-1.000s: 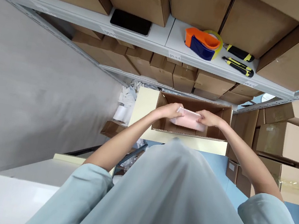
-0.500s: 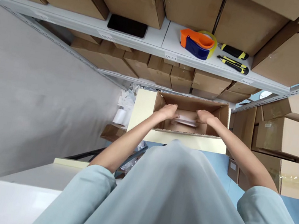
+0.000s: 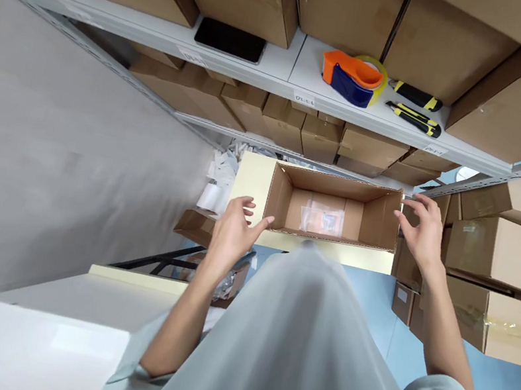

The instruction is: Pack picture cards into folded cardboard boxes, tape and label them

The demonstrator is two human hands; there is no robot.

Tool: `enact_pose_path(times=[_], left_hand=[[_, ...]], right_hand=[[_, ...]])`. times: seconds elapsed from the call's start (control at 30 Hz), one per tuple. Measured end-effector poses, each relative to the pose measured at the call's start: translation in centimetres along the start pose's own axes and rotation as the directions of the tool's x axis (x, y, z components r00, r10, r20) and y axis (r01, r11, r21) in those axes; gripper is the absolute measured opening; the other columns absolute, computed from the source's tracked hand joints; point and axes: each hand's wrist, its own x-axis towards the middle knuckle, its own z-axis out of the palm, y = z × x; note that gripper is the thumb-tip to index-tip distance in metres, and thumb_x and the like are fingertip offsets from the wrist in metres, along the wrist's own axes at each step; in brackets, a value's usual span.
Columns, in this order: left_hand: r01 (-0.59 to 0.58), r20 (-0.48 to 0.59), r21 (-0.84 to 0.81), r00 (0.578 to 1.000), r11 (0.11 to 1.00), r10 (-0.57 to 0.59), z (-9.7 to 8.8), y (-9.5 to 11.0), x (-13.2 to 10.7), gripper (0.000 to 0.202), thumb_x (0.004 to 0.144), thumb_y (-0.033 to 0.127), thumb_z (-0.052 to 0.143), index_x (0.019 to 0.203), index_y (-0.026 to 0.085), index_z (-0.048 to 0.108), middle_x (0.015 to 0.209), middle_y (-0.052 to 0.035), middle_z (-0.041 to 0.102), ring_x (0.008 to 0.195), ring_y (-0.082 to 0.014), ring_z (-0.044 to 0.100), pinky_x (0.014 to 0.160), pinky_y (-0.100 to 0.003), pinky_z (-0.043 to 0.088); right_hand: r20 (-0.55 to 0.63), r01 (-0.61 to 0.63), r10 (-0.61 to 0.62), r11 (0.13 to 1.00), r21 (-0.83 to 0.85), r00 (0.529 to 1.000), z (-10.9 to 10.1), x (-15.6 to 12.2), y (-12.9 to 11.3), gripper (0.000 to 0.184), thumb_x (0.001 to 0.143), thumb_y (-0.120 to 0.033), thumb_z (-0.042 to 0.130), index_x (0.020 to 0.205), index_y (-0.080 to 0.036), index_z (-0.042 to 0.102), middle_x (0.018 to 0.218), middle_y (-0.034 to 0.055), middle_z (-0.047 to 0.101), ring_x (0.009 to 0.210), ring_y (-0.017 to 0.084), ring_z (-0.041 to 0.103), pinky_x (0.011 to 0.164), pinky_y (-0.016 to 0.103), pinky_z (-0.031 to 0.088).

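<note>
An open cardboard box (image 3: 380, 216) stands on a pale yellow board in front of me. Flat on its floor lies a clear plastic packet (image 3: 321, 220) with something pinkish inside; its exact contents are too small to tell. My left hand (image 3: 236, 228) is at the box's left near corner, fingers spread and the thumb close to the rim. On the opposite side, my right hand (image 3: 420, 230) curves around the right end with fingers apart. Whether the fingertips touch the cardboard I cannot tell. Neither hand holds anything.
Above the box runs a metal shelf (image 3: 280, 81) bearing cartons, a black phone (image 3: 230, 40), an orange and blue tape dispenser (image 3: 352, 77) and two utility knives (image 3: 414, 108). Stacked cartons (image 3: 497, 250) rise at right. A white paper roll (image 3: 210, 196) sits left; a grey wall lies beyond.
Both hands have come up out of the box and moved apart to its two ends. The packet, between the hands before, now rests on the box floor.
</note>
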Motion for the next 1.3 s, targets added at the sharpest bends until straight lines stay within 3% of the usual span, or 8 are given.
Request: enact_pose_path(times=[0.17, 0.37, 0.63, 0.77, 0.9, 1.0, 1.13, 1.3], left_hand=[[0.062, 0.034, 0.015, 0.997, 0.998, -0.062, 2.1, 0.1, -1.9, 0.036, 0.096, 0.045, 0.071, 0.122, 0.022, 0.061, 0.122, -0.0119, 0.073, 0.094, -0.0283, 0.078, 0.09, -0.044, 0.06], [0.108, 0.016, -0.057, 0.994, 0.992, -0.108, 3.1, 0.1, -3.4, 0.023, 0.096, 0.034, 0.066, 0.116, 0.023, 0.062, 0.116, -0.0095, 0.074, 0.089, -0.0257, 0.077, 0.088, -0.042, 0.061], [0.026, -0.081, -0.14, 0.996, 0.99, -0.037, 4.1, 0.8, -5.0, 0.028, 0.102, 0.027, 0.053, 0.124, 0.023, 0.068, 0.128, -0.0104, 0.073, 0.097, -0.0227, 0.076, 0.086, -0.038, 0.064], [-0.015, -0.025, -0.156, 1.0, 0.988, 0.011, 3.4, 1.3, -3.8, 0.035, 0.104, 0.031, 0.053, 0.133, 0.023, 0.072, 0.135, -0.0102, 0.074, 0.102, -0.0226, 0.077, 0.097, -0.039, 0.064], [-0.086, 0.143, -0.187, 0.983, 0.979, 0.114, 3.4, 1.7, -2.3, 0.037, 0.105, 0.031, 0.053, 0.133, 0.024, 0.076, 0.143, -0.0083, 0.075, 0.129, -0.0256, 0.073, 0.118, -0.041, 0.054], [-0.08, 0.279, -0.188, 0.951, 0.979, 0.131, 4.3, 2.1, -1.7, 0.043, 0.111, 0.038, 0.046, 0.139, 0.024, 0.075, 0.149, -0.008, 0.073, 0.142, -0.0278, 0.067, 0.123, -0.043, 0.05], [-0.071, 0.301, -0.071, 0.949, 0.995, 0.09, 5.4, 2.0, -1.4, 0.05, 0.111, 0.05, 0.045, 0.146, 0.026, 0.071, 0.149, -0.0094, 0.073, 0.137, -0.0335, 0.07, 0.119, -0.048, 0.052], [-0.144, 0.337, -0.009, 0.931, 0.99, 0.139, 5.8, 1.0, 0.1, 0.049, 0.109, 0.057, 0.045, 0.136, 0.03, 0.077, 0.136, -0.0088, 0.08, 0.126, -0.0357, 0.075, 0.111, -0.046, 0.054]], right_hand=[[0.01, -0.002, 0.001, 1.0, 0.026, 1.0, 3.2, 3.0, 1.4, 0.029, 0.104, -0.044, 0.06, 0.113, -0.027, 0.081, 0.133, 0.0146, 0.067, 0.126, 0.036, 0.065, 0.107, 0.055, 0.057], [0.077, -0.007, 0.003, 0.999, 0.044, 0.997, 3.8, 5.6, 2.1, 0.039, 0.107, -0.049, 0.053, 0.121, -0.024, 0.079, 0.121, 0.0136, 0.074, 0.09, 0.028, 0.072, 0.087, 0.043, 0.059], [0.054, -0.025, 0.026, 0.999, -0.028, 0.998, 6.6, 9.4, 3.4, 0.043, 0.109, -0.053, 0.046, 0.113, -0.022, 0.074, 0.112, 0.0172, 0.074, 0.096, 0.034, 0.07, 0.093, 0.047, 0.055], [0.066, -0.016, 0.015, 1.0, 0.002, 0.998, 7.0, 10.5, 3.5, 0.045, 0.108, -0.058, 0.047, 0.111, -0.022, 0.074, 0.111, 0.0185, 0.075, 0.099, 0.035, 0.07, 0.095, 0.05, 0.055], [0.125, -0.086, 0.084, 0.996, 0.01, 0.989, 6.3, 10.7, 3.3, 0.047, 0.105, -0.064, 0.051, 0.108, -0.022, 0.073, 0.109, 0.0169, 0.077, 0.098, 0.034, 0.073, 0.093, 0.05, 0.058], [0.219, -0.226, 0.186, 0.959, 0.172, 0.958, 6.3, 10.0, 3.2, 0.056, 0.101, -0.075, 0.053, 0.111, -0.022, 0.069, 0.105, 0.0126, 0.077, 0.086, 0.03, 0.077, 0.082, 0.046, 0.064], [0.369, -0.411, 0.243, 0.765, 0.496, 0.897, 7.3, 8.5, 3.0, 0.076, 0.09, -0.091, 0.057, 0.125, -0.024, 0.06, 0.116, 0.0094, 0.07, 0.079, 0.023, 0.079, 0.061, 0.033, 0.065], [0.538, -0.555, 0.268, 0.673, 0.489, 0.799, 8.6, 7.2, 2.5, 0.081, 0.095, -0.094, 0.039, 0.146, -0.032, 0.051, 0.143, 0.0142, 0.061, 0.099, 0.026, 0.08, 0.066, 0.036, 0.07]])
